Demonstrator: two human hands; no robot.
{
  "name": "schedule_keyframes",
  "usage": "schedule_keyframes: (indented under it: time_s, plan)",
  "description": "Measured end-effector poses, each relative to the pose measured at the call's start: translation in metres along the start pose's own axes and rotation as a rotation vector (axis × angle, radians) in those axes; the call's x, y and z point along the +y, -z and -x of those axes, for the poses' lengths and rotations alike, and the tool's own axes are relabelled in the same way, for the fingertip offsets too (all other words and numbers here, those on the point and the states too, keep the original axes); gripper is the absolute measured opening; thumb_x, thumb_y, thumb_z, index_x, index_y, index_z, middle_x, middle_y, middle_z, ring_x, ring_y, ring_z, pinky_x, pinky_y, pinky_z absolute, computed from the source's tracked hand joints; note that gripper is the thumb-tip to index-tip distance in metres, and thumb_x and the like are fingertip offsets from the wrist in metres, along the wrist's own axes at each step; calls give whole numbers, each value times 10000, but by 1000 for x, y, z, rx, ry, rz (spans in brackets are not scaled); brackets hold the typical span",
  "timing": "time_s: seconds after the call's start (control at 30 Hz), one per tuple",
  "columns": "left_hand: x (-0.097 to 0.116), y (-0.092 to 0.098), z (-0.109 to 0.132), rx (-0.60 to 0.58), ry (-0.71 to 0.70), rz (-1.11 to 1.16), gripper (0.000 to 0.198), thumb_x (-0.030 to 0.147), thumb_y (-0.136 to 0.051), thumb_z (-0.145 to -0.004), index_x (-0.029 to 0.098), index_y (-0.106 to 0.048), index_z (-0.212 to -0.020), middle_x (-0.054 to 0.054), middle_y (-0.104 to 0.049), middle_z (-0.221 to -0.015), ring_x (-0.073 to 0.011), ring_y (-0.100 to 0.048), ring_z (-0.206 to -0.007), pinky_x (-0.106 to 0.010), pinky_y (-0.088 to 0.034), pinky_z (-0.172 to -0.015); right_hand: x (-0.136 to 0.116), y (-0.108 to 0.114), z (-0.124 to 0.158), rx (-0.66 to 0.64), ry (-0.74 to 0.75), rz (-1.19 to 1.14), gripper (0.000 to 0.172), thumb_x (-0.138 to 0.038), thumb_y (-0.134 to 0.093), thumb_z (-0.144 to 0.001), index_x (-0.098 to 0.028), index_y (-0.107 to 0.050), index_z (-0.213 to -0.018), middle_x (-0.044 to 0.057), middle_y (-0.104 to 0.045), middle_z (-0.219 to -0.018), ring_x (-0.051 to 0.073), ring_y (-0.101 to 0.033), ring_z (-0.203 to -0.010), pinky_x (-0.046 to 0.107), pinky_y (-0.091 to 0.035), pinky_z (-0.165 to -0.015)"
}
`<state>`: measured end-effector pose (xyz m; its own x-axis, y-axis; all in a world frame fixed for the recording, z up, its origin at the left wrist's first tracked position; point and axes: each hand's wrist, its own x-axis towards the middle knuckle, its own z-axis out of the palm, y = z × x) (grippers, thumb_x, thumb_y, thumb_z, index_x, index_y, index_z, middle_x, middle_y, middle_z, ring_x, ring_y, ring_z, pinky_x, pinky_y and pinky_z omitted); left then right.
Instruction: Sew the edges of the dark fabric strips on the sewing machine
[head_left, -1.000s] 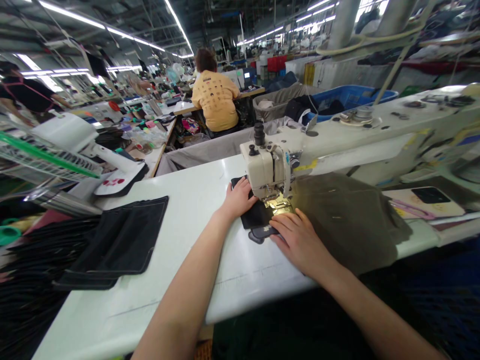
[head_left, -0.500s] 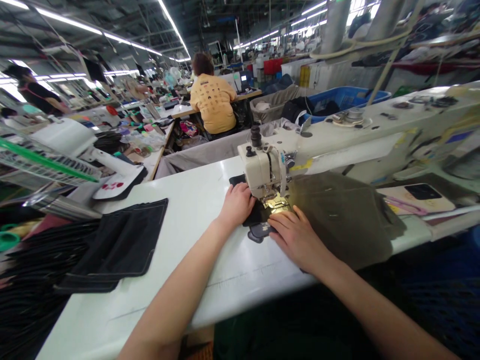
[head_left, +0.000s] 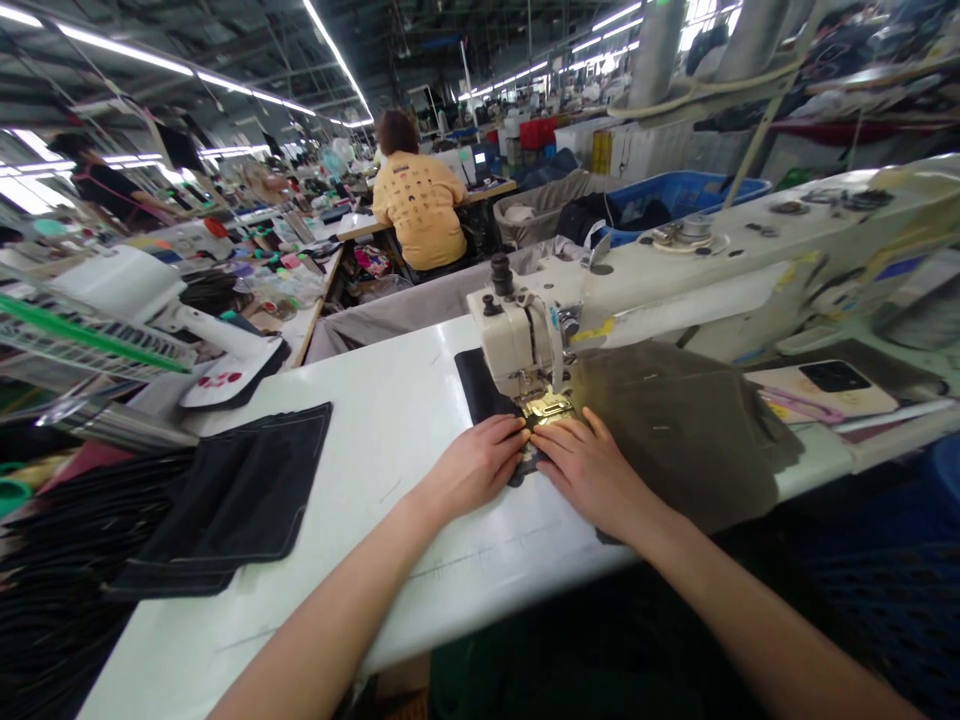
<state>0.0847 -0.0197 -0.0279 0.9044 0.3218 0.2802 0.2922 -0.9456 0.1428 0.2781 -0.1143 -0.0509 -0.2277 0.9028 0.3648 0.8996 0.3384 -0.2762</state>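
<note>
While the left hand (head_left: 471, 465) and right hand (head_left: 592, 470) press down just in front of a cream sewing machine head (head_left: 517, 335), a black denim piece (head_left: 480, 385) lies under them, its stiff, dark cloth running beneath the brass-coloured presser foot (head_left: 547, 405). The left hand's fingers lie flat and close together. The right hand's fingers are slightly spread, their tips almost meeting the left's, and neither hand pinches anything.

The machine head hides part of the denim piece. To its right, a creased olive fabric panel (head_left: 675, 430) spreads over the smooth white table (head_left: 375, 400), and farther right a black phone (head_left: 832, 376) sits on a pale pad (head_left: 817, 395). To its left lies a stack of black denim pockets (head_left: 240, 490) with pale topstitching. Behind it, past a blue plastic bin (head_left: 675, 190), a seated person in a yellow T-shirt (head_left: 420, 210) faces away at another table.
</note>
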Motion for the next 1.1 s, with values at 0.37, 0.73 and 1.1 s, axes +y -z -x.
schedule_keyframes:
  time_s: [0.37, 0.73, 1.1]
  plan:
    - [-21, 2, -10, -31, 61, -4, 325, 199, -437, -987, 150, -627, -1246, -134, -619, -1281, -243, -579, -1228, -428, -510, -1067, 3, -2, -4, 8, -10, -26, 277, -262, -512, -1001, -215, -623, -1250, 86, -651, -1312, 253, -543, -1213, 580, -286, -1136]
    - [-17, 0, -8, 8, 100, -5, 341, 204, -459, -977, 133, -604, -1277, -146, -626, -1284, -249, -584, -1223, -433, -527, -1039, 2, -2, -3, 23, -11, -32, 273, -248, -522, -996, -205, -624, -1246, 85, -651, -1315, 248, -539, -1218, 576, -279, -1139]
    - [-20, 4, -12, -18, 97, -27, 319, 215, -482, -966, 169, -623, -1249, -124, -639, -1238, -242, -597, -1158, -435, -510, -1029, 2, -4, -3, 38, -2, -20, 269, -249, -521, -992, -216, -634, -1234, 87, -662, -1294, 249, -556, -1199, 581, -288, -1132]
